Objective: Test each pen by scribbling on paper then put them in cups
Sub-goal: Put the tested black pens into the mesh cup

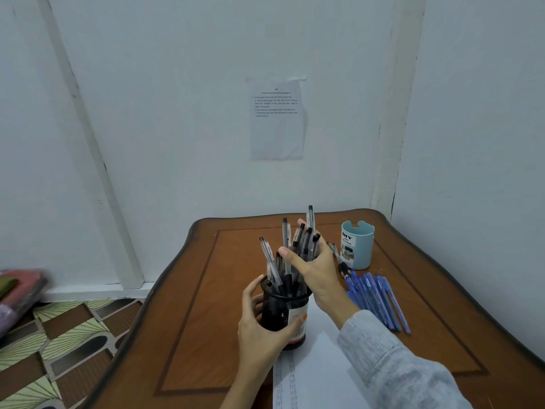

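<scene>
My left hand (pixel 261 326) wraps round the black cup (pixel 275 311). Just above it, my right hand (pixel 317 270) grips a bunch of black pens (pixel 307 239).

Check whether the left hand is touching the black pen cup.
Touching. The head view shows the left hand wrapped round the black cup, thumb across its label, fingers curled on the far side; the right hand grips its pens.
</scene>
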